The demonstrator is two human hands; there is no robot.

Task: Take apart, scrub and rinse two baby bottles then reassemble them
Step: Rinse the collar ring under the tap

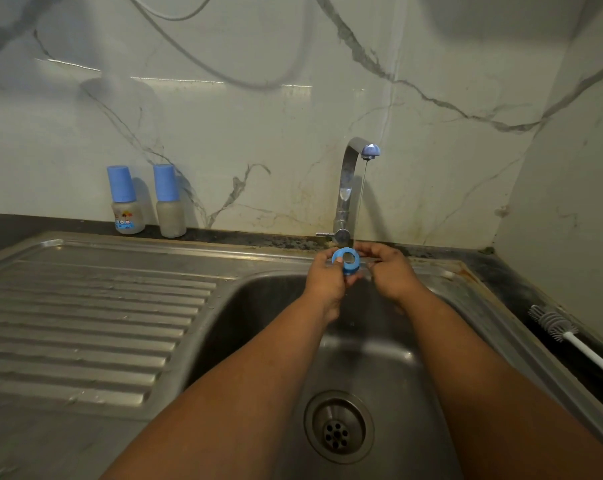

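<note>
Both your forearms reach up from the bottom of the frame and meet just right of centre, over the far edge of the sink basin (265, 341). Your left hand (326, 282) has its back to the camera, the wrist nearly straight, and its fingers and thumb curl round a blue bottle ring (347, 260), gripping it with the open hole tilted toward you. Your right hand (390, 271) sits just beside it, back also up, fingers curled inward toward the ring's right side; whether they pinch the ring or only touch it, you cannot tell from this angle.

A thin stream of water (359, 206) falls from the tap (348, 188) above and lands at the ring, between your two hands.

In the left-centre of the frame, two baby bottles (126, 202) (169, 202) stand upright against the marble wall, near each other, each wearing a blue cap. The one further left carries a coloured print; the other is plain and frosted.

At the right edge, a bottle brush (556, 323) with a white handle lies on the dark counter beside the sink. The drain (338, 427) sits low in the frame between your forearms.
</note>
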